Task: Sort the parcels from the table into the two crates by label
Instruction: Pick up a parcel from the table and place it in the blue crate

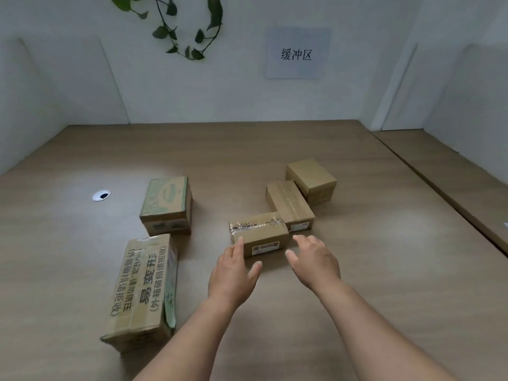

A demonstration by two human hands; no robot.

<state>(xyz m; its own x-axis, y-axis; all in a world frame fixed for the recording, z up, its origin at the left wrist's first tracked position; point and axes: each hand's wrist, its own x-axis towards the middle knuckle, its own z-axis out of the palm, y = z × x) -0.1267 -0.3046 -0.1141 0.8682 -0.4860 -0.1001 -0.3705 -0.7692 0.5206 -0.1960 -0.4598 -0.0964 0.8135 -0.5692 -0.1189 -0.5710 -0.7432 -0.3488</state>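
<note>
While both bare hands reach out at lower centre of the frame, they flank a small brown cardboard parcel [259,236] sealed with clear tape.

Fingers of the left hand [233,270] are straight, their tips touching the parcel's near left corner; the right hand [314,259] hovers just right of it, fingers relaxed and spread, gripping nothing. A white label with small unreadable print sits on the parcel's near face. Behind it, right of centre, lie a taped brown box [290,204] and a plain brown box [312,178], touching. At lower left a long brown carton [143,292] reads "易变形". Left of centre stands a green-printed carton [166,206]. On the upper-right wall a white paper sign [297,53] reads "缓冲区". All boxes rest on the tan wooden table [357,270].
</note>
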